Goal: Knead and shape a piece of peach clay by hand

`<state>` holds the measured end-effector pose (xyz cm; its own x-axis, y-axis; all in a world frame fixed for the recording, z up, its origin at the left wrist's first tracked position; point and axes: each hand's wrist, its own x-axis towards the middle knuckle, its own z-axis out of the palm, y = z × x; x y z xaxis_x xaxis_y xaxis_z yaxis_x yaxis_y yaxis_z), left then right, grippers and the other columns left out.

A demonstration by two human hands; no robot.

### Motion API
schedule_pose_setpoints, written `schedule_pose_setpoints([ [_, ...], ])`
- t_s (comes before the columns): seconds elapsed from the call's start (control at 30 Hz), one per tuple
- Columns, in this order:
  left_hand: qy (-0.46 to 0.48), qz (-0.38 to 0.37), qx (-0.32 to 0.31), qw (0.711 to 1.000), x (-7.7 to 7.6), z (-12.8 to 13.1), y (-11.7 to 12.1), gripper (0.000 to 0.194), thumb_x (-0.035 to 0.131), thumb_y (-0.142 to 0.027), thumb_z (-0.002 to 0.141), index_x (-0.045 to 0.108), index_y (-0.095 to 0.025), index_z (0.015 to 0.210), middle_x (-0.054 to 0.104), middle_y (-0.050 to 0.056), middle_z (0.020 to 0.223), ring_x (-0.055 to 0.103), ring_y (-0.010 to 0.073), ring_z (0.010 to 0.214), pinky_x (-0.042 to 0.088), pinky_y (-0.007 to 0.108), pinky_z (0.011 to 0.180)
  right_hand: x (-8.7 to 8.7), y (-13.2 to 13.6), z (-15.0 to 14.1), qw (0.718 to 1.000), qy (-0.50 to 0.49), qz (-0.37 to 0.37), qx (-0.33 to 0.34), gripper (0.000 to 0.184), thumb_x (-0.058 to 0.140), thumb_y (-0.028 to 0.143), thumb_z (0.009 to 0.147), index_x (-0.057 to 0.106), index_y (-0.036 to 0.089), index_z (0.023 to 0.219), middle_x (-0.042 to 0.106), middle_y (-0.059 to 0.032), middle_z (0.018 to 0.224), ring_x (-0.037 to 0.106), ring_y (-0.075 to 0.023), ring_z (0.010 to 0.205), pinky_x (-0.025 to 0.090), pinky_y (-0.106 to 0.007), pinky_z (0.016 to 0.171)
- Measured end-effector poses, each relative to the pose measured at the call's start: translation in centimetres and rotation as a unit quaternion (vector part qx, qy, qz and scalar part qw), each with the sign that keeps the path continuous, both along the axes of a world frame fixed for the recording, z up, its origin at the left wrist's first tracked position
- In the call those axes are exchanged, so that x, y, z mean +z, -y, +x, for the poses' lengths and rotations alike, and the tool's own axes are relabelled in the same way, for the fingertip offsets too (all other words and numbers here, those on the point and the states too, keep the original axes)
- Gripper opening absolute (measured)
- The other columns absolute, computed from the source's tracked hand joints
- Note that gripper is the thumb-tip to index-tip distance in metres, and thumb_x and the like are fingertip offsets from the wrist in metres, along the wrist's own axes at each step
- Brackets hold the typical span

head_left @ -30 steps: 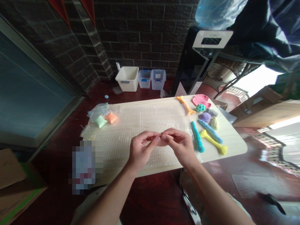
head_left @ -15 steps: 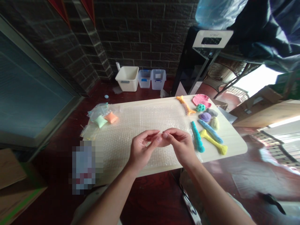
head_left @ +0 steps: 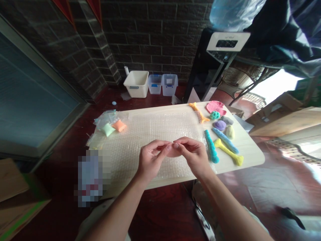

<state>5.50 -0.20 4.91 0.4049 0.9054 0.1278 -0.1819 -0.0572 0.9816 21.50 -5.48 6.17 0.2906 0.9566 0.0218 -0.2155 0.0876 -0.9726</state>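
Note:
Between my two hands is a small pale pink piece of modelling clay (head_left: 175, 153), rounded along its lower edge. My left hand (head_left: 152, 156) pinches it from the left with thumb and index finger. From the right, my right hand (head_left: 194, 152) grips its upper edge the same way, and the fingertips of both hands nearly meet. The fingers hide part of the clay. Both hands are above a sheet of bubble wrap (head_left: 140, 130). Right of my right hand lie a teal knobbly clay strip (head_left: 212, 147), a blue clay roll (head_left: 225, 140) and a yellow bone-shaped clay piece (head_left: 229, 152).
On the table (head_left: 248, 157), an orange bone-shaped piece (head_left: 199, 113), a pink flat piece (head_left: 215, 107), a teal holed ball (head_left: 215, 115) and a purple lump (head_left: 220, 125) lie far right. Green (head_left: 108, 130) and orange packets (head_left: 119, 126) rest at left. Bins (head_left: 136, 85) stand by the wall.
My left fingertips have shifted slightly right, closer to the right ones, at the top of the clay. Both hands keep their pinch; the things on the table have not moved.

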Motion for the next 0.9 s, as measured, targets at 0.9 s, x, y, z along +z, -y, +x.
schedule_pose_setpoints([
  [0.9,0.035,-0.040,0.024,0.998,-0.38,0.50,-0.13,0.023,0.084,-0.033,0.086,0.080,-0.020,0.104,0.082,0.008,0.102,0.078,0.0194,0.094,0.062,0.029,0.085,-0.40,-0.11,0.00,0.999,-0.031,-0.010,-0.012,0.014,0.090,0.038,0.081,0.085,0.025,0.085,0.081,-0.0036,0.085,0.070,-0.0163,0.077,0.054,-0.029,0.072],
])
